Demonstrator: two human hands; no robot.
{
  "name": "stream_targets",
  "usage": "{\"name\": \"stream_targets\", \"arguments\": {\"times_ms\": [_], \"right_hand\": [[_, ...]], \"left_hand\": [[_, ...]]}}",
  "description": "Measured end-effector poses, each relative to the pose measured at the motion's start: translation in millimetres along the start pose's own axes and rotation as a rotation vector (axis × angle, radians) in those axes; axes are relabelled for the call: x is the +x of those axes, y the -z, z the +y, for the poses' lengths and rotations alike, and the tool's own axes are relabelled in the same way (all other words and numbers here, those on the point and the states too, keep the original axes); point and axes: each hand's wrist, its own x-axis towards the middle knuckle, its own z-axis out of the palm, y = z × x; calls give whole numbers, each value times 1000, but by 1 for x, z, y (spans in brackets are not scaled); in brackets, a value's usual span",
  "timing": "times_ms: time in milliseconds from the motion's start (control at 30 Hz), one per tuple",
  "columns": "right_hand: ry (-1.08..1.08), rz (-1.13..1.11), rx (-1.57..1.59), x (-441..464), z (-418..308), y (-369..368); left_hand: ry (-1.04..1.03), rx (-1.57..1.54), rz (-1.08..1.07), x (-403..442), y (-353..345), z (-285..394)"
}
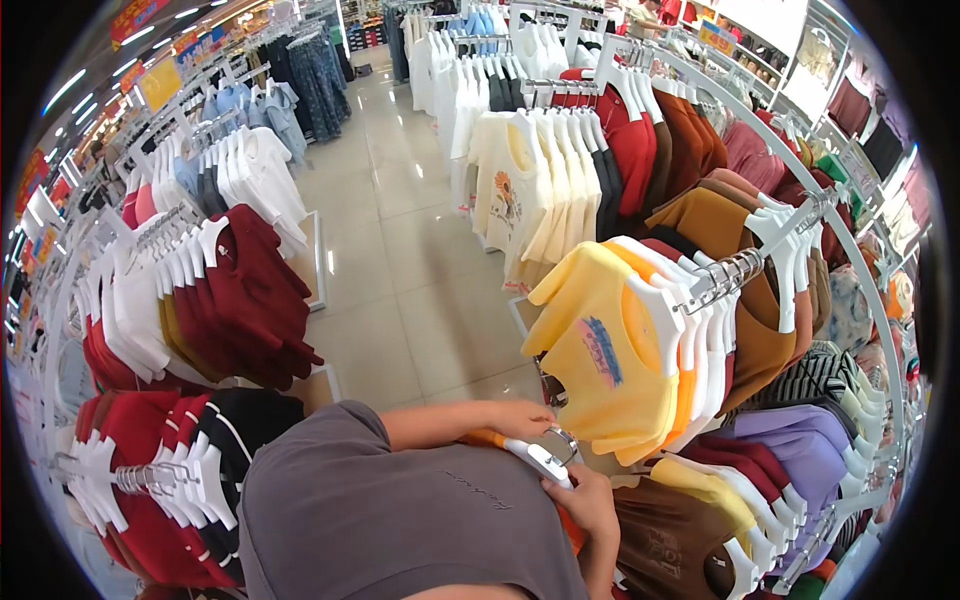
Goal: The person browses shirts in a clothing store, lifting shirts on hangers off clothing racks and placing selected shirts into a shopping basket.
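Note:
Just in front of my grey T-shirt [400, 510] is a white clothes hanger [545, 462] with a metal hook. An orange garment [484, 437] hangs on it, mostly hidden behind my body and hands. My left hand [522, 417] is closed, its fingertips pinched at the hook end. Lower and to the right, my right hand [590, 497] grips the hanger's white body, thumb on top. Closest to both hands is a yellow T-shirt [590, 345] with a printed patch, first in a row on a rail. A brown shirt [665, 530] hangs below right.
Dark red tops [255, 300] and red-and-black tops [150, 470] hang on racks at my left. Cream shirts [535, 180] hang further ahead on the right. A curved white rack frame [870, 250] bounds the right side. A tiled aisle [390, 240] runs forward between the racks.

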Motion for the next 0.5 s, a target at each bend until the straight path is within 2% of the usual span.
{"name": "stream_targets", "arguments": {"times_ms": [233,300,400,500], "right_hand": [[-100,7,11,12,-33,-19],[-77,40,7,19,-41,-28],[-41,57,13,35,-56,-41],[-46,43,11,49,-75,-57]], "left_hand": [[-135,-66,-47,-21,29,33],[35,-268,-155,-33,45,40],[-17,-292,-138,-48,63,31],[47,-387,-210,-68,87,24]]}}
